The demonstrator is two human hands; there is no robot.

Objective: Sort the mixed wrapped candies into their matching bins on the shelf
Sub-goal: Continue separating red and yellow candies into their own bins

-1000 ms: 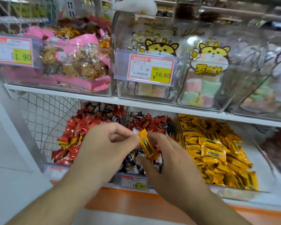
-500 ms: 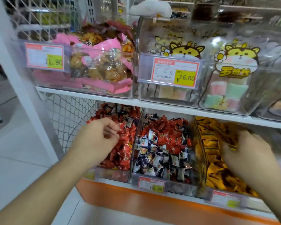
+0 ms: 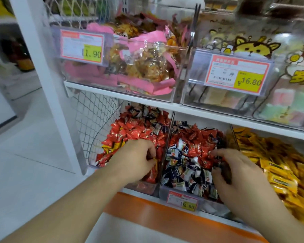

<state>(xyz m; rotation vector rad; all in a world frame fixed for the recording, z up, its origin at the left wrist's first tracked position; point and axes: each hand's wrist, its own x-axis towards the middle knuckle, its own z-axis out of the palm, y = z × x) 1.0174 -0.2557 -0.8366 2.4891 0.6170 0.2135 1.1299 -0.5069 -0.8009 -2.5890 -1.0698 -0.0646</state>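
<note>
- Firstly, at the far left we see a white shelf upright (image 3: 42, 81) with wire mesh (image 3: 93, 120) just beside it, closing the lower shelf's end.
- On the upper shelf, a clear bin holds pink-wrapped snacks (image 3: 139, 67) behind a price tag reading 11.90 (image 3: 82, 46).
- Below it, the left bin (image 3: 147, 187) is heaped with red candies (image 3: 135, 132); a few dark-and-white pieces lie at the back and some yellow wrappers (image 3: 111, 148) show at the pile's left edge.
- Our left hand (image 3: 135, 160) rests on that red pile, knuckles up, fingers curled down and inward. A sliver of yellow wrapper (image 3: 154, 160) shows at the fingertips, and they appear to pinch it, though most of it is hidden.
- A clear divider (image 3: 167, 142) separates this bin from the middle bin (image 3: 209, 206), where red candies sit at the back and dark-and-white candies (image 3: 182, 171) fill the front. Its price tag (image 3: 182, 201) hangs at the front edge.
- Our right hand (image 3: 235, 174) lies at the right side of the middle bin, fingers bent and close together over something dark; blur keeps us from telling what it is.
- Above, a tag marked 16.80 (image 3: 235, 72) fronts a bin of pastel sweets in cartoon-printed bags (image 3: 279, 102).
- At far right, the yellow candies (image 3: 279, 165) fill their own bin, just beside our right wrist.
</note>
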